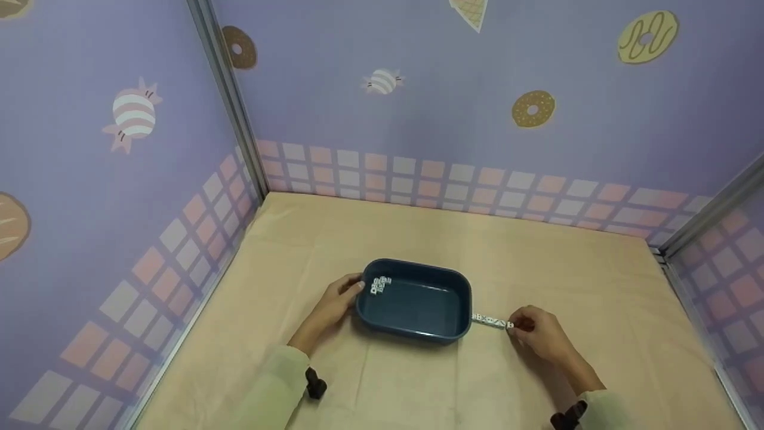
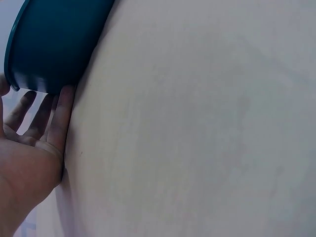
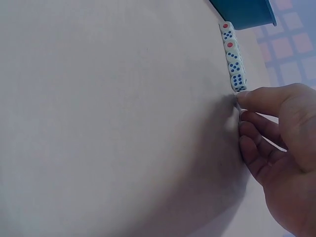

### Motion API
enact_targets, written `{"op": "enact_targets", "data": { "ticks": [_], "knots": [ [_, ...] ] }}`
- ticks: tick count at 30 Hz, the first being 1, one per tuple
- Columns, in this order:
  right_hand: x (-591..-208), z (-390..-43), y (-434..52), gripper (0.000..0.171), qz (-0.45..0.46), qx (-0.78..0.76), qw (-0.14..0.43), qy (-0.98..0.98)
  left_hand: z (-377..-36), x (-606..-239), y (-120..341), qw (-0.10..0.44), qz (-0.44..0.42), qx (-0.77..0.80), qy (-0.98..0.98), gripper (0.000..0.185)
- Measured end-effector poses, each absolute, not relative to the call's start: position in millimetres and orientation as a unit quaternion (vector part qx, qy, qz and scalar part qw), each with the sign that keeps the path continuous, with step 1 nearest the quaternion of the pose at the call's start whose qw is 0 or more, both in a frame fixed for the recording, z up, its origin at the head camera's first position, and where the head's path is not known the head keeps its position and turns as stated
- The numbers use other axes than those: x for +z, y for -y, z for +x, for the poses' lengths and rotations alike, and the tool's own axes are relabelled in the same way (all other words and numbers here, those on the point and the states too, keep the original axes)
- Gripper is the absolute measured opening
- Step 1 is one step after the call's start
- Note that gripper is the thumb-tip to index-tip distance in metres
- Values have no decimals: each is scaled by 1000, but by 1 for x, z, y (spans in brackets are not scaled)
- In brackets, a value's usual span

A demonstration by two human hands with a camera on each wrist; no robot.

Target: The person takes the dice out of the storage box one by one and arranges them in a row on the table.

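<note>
A dark blue rectangular box (image 1: 412,330) stands in the middle of the table. Several white dice (image 1: 380,285) are bunched inside it at the left end. My left hand (image 1: 334,301) rests against that end, thumb at the rim; the left wrist view shows its fingers (image 2: 60,116) extended to the outer wall. From the box's right end a straight row of dice (image 1: 489,321) runs along the table, with blue and red pips. At the row's near end my right hand (image 1: 543,334) pinches a die, mostly hidden between thumb and fingers.
A beige cloth (image 1: 412,382) covers the table under everything. Purple walls (image 1: 441,107) with printed sweets and pastel checks enclose it at the back and both sides, joined by metal corner posts (image 1: 233,98). Dark straps sit at both sleeve cuffs.
</note>
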State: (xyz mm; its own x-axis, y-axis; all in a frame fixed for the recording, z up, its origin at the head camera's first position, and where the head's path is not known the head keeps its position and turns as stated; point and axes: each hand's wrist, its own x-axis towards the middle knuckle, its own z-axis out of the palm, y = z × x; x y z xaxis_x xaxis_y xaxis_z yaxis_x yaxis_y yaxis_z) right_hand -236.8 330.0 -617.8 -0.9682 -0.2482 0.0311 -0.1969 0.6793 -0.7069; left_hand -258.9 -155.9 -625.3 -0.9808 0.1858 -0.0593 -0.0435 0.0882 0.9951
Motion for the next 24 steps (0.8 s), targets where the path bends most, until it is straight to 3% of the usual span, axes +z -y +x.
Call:
{"op": "enact_targets", "data": {
  "ticks": [17,24],
  "knots": [
    [-633,-232,-325,17,-86,-411,53,-906,-257,-629,157,92,27,658,-747,49],
    [-630,-234,-323,15,-81,-416,47,-905,-259,-627,157,73,56,657,-748,49]
  ]
}}
